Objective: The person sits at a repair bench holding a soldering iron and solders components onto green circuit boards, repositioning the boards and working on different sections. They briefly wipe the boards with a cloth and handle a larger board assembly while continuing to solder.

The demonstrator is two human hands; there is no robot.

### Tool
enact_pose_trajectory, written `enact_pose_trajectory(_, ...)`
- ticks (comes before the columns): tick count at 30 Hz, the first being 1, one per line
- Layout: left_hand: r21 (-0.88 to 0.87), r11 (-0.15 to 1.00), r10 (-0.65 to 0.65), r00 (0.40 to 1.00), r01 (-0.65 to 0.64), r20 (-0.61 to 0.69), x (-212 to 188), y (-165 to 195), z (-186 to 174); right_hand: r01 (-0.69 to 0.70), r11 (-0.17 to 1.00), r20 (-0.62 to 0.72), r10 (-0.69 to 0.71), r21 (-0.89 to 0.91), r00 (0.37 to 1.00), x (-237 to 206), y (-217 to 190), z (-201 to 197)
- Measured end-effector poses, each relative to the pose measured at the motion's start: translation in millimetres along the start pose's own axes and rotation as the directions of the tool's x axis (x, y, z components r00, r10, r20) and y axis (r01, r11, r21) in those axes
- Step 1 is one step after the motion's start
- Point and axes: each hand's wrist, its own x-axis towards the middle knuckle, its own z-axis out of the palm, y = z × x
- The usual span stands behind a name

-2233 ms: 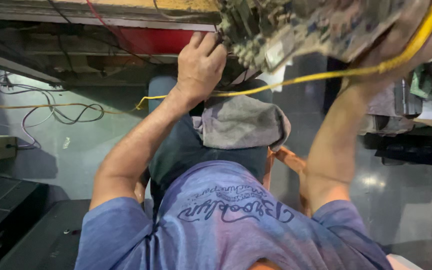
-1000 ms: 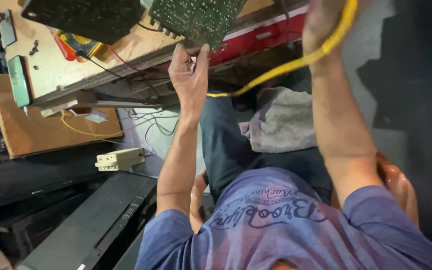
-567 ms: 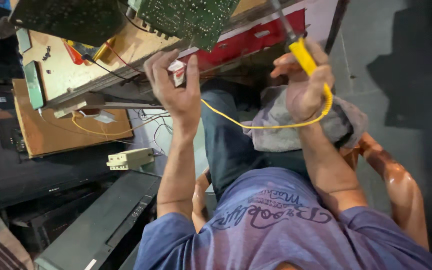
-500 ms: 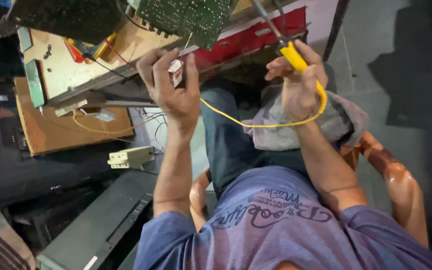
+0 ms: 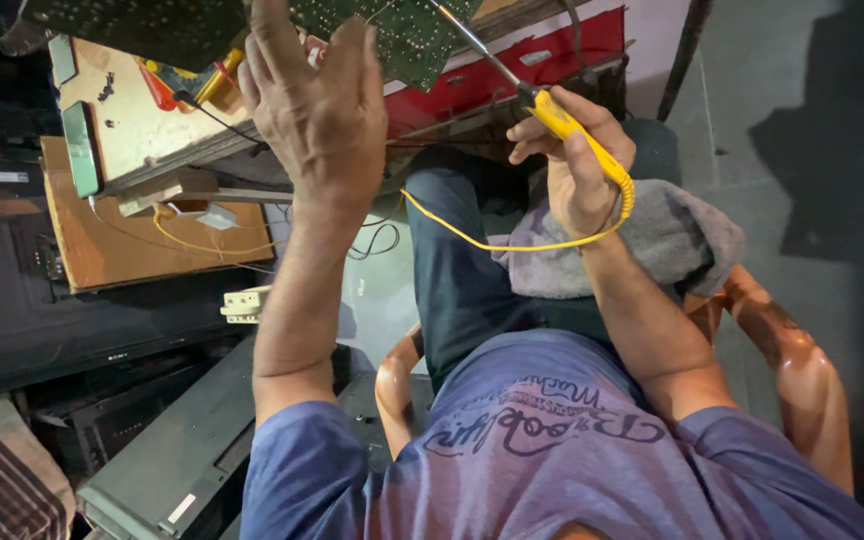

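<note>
Raised since earlier, left hand [image 5: 317,110], fingers spread, nears green circuit board [image 5: 407,35]; right hand [image 5: 577,165] clamps yellow soldering iron [image 5: 572,130], tip at board; soldering apparently unfinished.

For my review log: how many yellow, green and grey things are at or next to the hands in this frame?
Yellow: 2, the soldering iron in the right hand, and its cord.
Green: 1, the circuit board by the left hand.
Grey: 1, the cloth on the lap.
Total: 4
</note>
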Motion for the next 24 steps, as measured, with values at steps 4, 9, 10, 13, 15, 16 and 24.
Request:
enact_pose_trajectory(4, 0.075, 0.997, -0.034, 0.999, 0.031, 0.042, 1.2, 2.8, 3.8, -0.023, 1.000, -0.012, 0.023, 0.010, 1.000, -0.6, 3.7, -0.7)
enact_pose_trajectory(9, 0.087, 0.994, -0.075, 0.996, 0.071, 0.045, 6.7, 7.2, 5.0, -0.012, 1.000, 0.010, 0.012, 0.001, 1.000, 1.1, 7.2, 0.0)
enact_pose_trajectory(10, 0.086, 0.994, -0.074, 0.996, 0.071, 0.040, 7.5, 8.3, 5.1, -0.016, 1.000, 0.009, 0.016, -0.001, 1.000, 1.3, 7.7, 0.1)
enact_pose_trajectory(13, 0.075, 0.994, -0.088, 0.995, 0.085, 0.038, 8.6, 9.9, 4.9, -0.020, 1.000, 0.012, 0.020, -0.003, 1.000, 1.7, 9.8, 0.7)
enact_pose_trajectory(15, 0.063, 0.994, -0.090, 0.995, 0.087, 0.046, 8.6, 9.3, 5.0, -0.017, 1.000, 0.017, 0.017, -0.003, 1.000, 1.9, 11.1, 1.0)
enact_pose_trajectory(16, 0.058, 0.995, -0.087, 0.995, 0.084, 0.050, 8.5, 8.4, 5.1, -0.017, 1.000, 0.021, 0.017, 0.003, 1.000, 2.1, 11.8, 1.3)
enact_pose_trajectory(24, 0.008, 0.996, -0.085, 0.995, 0.085, 0.043, 6.7, 3.8, 11.1, -0.019, 1.000, 0.042, 0.018, 0.011, 0.999, 6.2, 15.0, 5.4)
